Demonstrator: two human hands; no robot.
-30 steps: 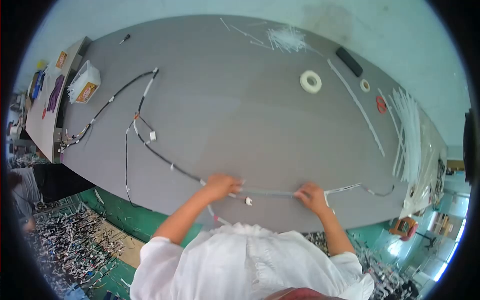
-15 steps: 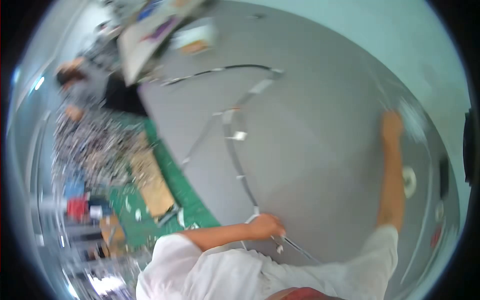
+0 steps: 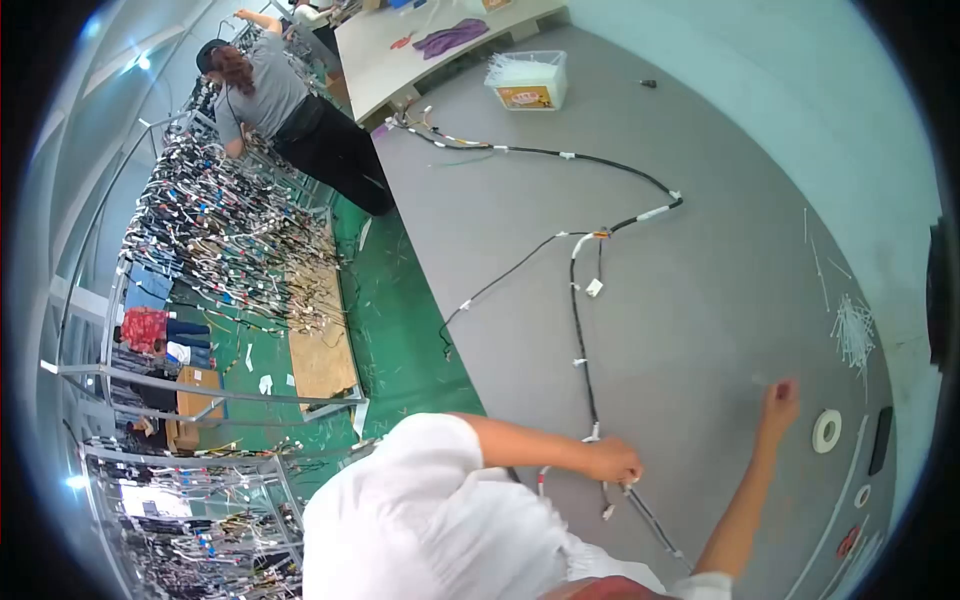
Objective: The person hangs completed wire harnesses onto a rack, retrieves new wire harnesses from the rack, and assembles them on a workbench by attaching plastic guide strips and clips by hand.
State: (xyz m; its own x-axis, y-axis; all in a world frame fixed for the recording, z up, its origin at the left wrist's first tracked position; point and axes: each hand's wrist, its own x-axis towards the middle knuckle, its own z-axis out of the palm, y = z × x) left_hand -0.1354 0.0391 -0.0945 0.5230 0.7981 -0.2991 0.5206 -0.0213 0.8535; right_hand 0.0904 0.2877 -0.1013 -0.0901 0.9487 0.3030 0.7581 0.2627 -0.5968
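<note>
A long black wire harness with white tape wraps and connectors runs down the grey table. My left hand is closed around its lower part, close to a white-taped junction. Below that hand a short branch ends in a small white connector. My right hand is raised over the right side of the table, fingers pinched together. A faint, blurred pale strip at its fingertips looks like a cable tie. Beyond it lies a pile of white cable ties.
To the right are a white tape roll, a smaller roll and a dark flat object. A clear box of white ties stands at the far end. A person stands by racks of hanging harnesses on the left.
My right hand has come back from the pile of cable ties toward my body. My left hand still grips the harness. The view has shifted and become sharper.
</note>
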